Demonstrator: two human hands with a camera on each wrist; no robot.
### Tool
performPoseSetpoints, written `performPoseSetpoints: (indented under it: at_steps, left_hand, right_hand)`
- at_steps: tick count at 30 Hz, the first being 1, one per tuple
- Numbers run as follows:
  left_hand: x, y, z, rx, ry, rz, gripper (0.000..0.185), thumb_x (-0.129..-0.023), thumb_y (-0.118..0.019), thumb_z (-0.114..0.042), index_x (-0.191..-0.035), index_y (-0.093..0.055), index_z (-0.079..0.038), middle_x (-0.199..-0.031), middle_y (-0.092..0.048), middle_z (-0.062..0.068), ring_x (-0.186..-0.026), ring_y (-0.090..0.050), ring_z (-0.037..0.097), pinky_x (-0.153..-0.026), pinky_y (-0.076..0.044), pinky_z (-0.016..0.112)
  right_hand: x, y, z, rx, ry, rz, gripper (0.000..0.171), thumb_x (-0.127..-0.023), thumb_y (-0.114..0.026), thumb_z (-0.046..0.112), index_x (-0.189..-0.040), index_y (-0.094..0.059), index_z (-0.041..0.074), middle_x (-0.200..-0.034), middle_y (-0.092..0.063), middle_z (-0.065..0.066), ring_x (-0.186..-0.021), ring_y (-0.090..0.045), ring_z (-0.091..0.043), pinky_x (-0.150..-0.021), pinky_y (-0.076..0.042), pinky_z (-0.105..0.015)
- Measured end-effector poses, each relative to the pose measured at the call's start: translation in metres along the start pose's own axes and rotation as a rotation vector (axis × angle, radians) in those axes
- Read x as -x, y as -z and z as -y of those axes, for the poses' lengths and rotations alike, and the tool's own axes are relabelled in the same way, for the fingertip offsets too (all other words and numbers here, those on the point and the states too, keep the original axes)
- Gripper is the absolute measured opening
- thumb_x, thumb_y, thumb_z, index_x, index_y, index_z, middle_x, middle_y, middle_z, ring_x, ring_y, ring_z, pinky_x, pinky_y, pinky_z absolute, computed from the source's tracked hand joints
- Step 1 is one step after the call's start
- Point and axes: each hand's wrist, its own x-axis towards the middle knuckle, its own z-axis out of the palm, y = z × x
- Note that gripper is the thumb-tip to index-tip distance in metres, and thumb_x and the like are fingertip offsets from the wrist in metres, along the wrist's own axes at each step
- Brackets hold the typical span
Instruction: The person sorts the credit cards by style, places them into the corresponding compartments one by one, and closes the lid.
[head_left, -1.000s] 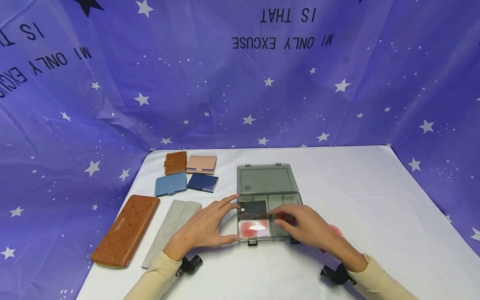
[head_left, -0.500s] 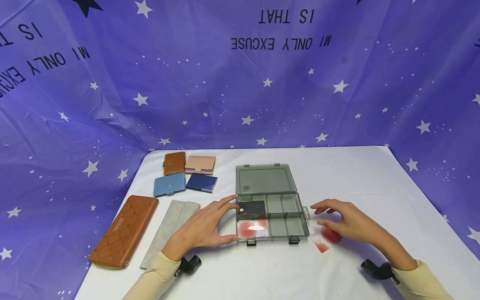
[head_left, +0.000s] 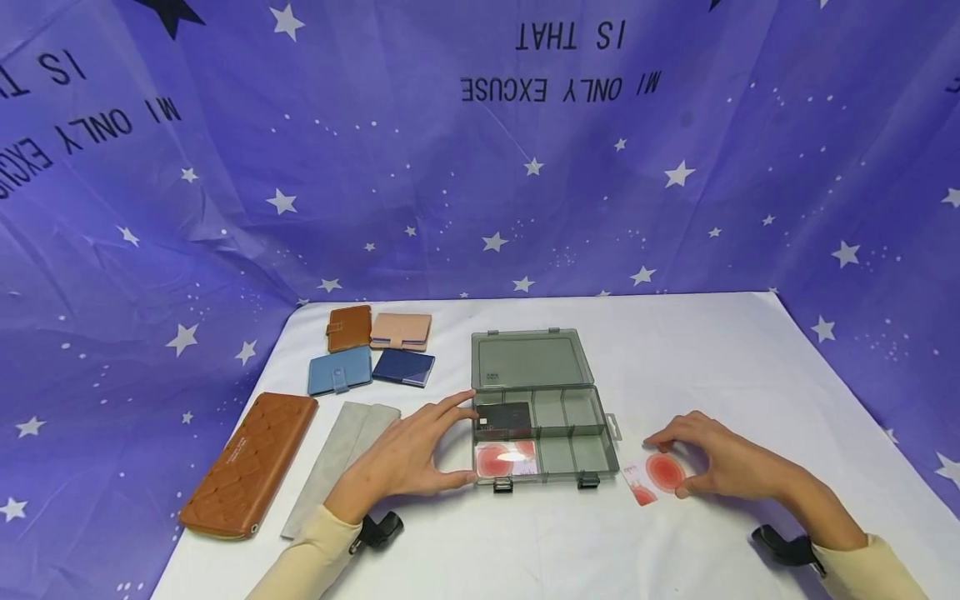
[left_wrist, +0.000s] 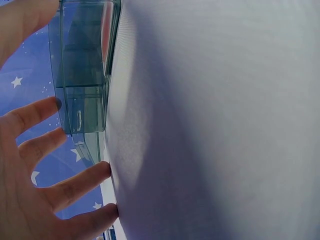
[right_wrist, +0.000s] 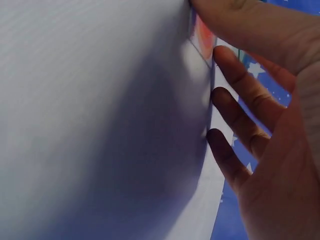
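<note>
A translucent grey-green divided plastic box point(head_left: 557, 454) lies with its lid point(head_left: 534, 360) tipped back. A black card point(head_left: 504, 416) and a red-and-white card point(head_left: 506, 459) lie in its left compartments, rear and front. My left hand point(head_left: 408, 446), fingers spread, steadies the box's left side; the left wrist view shows its fingertips point(left_wrist: 49, 104) at the wall. Right of the box, another red-and-white card point(head_left: 664, 472) lies on the table. Over its right side is my right hand point(head_left: 731, 460), with thumb and fingers apart about its edges. In the right wrist view the thumb point(right_wrist: 225, 20) partly hides this card.
Left of the box lie a grey folded wallet point(head_left: 337, 454) and a long brown quilted wallet point(head_left: 250, 467). Behind them are small brown point(head_left: 349, 327), pink point(head_left: 401, 329), light blue point(head_left: 340, 372) and navy point(head_left: 403, 367) card holders. A starry purple cloth point(head_left: 480, 167) hangs behind the table.
My right hand has left the box's inside and moved right, then down to the loose card beside it. The left hand has stayed at the box's left side.
</note>
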Motion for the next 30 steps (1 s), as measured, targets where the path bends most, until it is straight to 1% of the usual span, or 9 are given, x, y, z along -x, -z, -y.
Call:
performPoseSetpoints:
  at_steps: [3,9,12,15,18,22,24,27,30]
  left_hand:
    - [0.001,-0.001,0.000,-0.005,0.002,0.003,0.082,-0.087,-0.076,-0.070,-0.155,-0.054,-0.030,-0.176,-0.031,-0.009,-0.137,-0.059,0.025,-0.083,-0.058,0.045]
    - [0.001,-0.001,-0.001,-0.008,-0.002,-0.001,0.083,-0.088,-0.076,-0.070,-0.156,-0.053,-0.030,-0.176,-0.031,-0.007,-0.139,-0.058,0.026,-0.087,-0.058,0.048]
    - [0.001,-0.001,0.000,-0.012,-0.003,-0.006,0.083,-0.087,-0.076,-0.070,-0.156,-0.053,-0.029,-0.176,-0.031,-0.008,-0.137,-0.059,0.025,-0.086,-0.058,0.047]
    - [0.001,0.000,0.000,-0.015,-0.005,-0.010,0.083,-0.088,-0.076,-0.070,-0.156,-0.053,-0.029,-0.176,-0.031,-0.008,-0.134,-0.060,0.025,-0.085,-0.058,0.045]
    - [0.000,0.000,0.001,-0.010,-0.009,-0.012,0.081,-0.088,-0.077,-0.069,-0.155,-0.054,-0.029,-0.176,-0.032,-0.007,-0.135,-0.060,0.025,-0.085,-0.058,0.045]
    - [0.000,-0.001,0.000,-0.001,-0.012,-0.007,0.081,-0.088,-0.077,-0.069,-0.154,-0.054,-0.029,-0.175,-0.032,-0.006,-0.136,-0.059,0.026,-0.088,-0.058,0.047]
    - [0.000,-0.001,0.000,0.000,-0.008,-0.002,0.082,-0.088,-0.076,-0.070,-0.155,-0.054,-0.029,-0.175,-0.032,-0.007,-0.138,-0.058,0.026,-0.090,-0.058,0.049]
    - [0.000,0.000,0.000,-0.002,-0.003,0.005,0.083,-0.088,-0.076,-0.070,-0.156,-0.053,-0.029,-0.176,-0.031,-0.007,-0.140,-0.057,0.027,-0.092,-0.058,0.051]
    - [0.000,0.000,0.000,-0.007,-0.005,0.001,0.083,-0.088,-0.076,-0.070,-0.156,-0.053,-0.029,-0.176,-0.032,-0.006,-0.140,-0.057,0.027,-0.090,-0.058,0.051]
  right_hand:
    - [0.001,0.000,0.000,-0.007,-0.019,0.016,0.061,-0.072,-0.100,0.027,-0.127,-0.073,0.030,-0.118,-0.068,0.020,-0.108,-0.053,-0.006,-0.094,-0.040,-0.020]
    - [0.005,0.003,-0.002,-0.030,-0.063,-0.023,0.058,-0.070,-0.102,0.019,-0.117,-0.071,0.036,-0.115,-0.067,0.021,-0.111,-0.053,-0.004,-0.100,-0.034,-0.009]
    - [0.008,0.008,-0.004,-0.032,-0.089,-0.057,0.049,-0.080,-0.096,0.014,-0.116,-0.070,0.036,-0.113,-0.068,0.021,-0.108,-0.059,-0.002,-0.098,-0.039,-0.009]
    - [0.009,0.014,-0.006,-0.033,-0.124,-0.071,0.037,-0.091,-0.087,0.012,-0.114,-0.070,0.036,-0.109,-0.070,0.022,-0.102,-0.065,-0.001,-0.092,-0.047,-0.013]
    - [0.007,0.020,-0.007,-0.030,-0.169,-0.103,0.035,-0.094,-0.083,0.006,-0.111,-0.070,0.034,-0.107,-0.072,0.021,-0.102,-0.068,0.000,-0.091,-0.051,-0.015]
    - [-0.002,0.027,-0.005,0.014,-0.236,-0.233,0.033,-0.093,-0.082,0.002,-0.108,-0.073,0.030,-0.104,-0.075,0.017,-0.104,-0.069,0.002,-0.091,-0.049,-0.010]
    - [-0.010,0.030,-0.002,0.048,-0.266,-0.320,0.028,-0.094,-0.082,0.005,-0.109,-0.075,0.028,-0.102,-0.078,0.013,-0.102,-0.070,-0.001,-0.087,-0.047,-0.011]
    - [-0.026,0.029,0.011,0.059,-0.318,-0.432,0.020,-0.096,-0.082,0.010,-0.110,-0.077,0.024,-0.101,-0.080,0.006,-0.102,-0.075,-0.016,-0.084,-0.045,-0.016]
    - [-0.046,0.023,0.030,0.023,-0.337,-0.492,0.016,-0.098,-0.081,0.013,-0.111,-0.077,0.021,-0.101,-0.081,0.002,-0.102,-0.076,-0.030,-0.086,-0.045,-0.019]
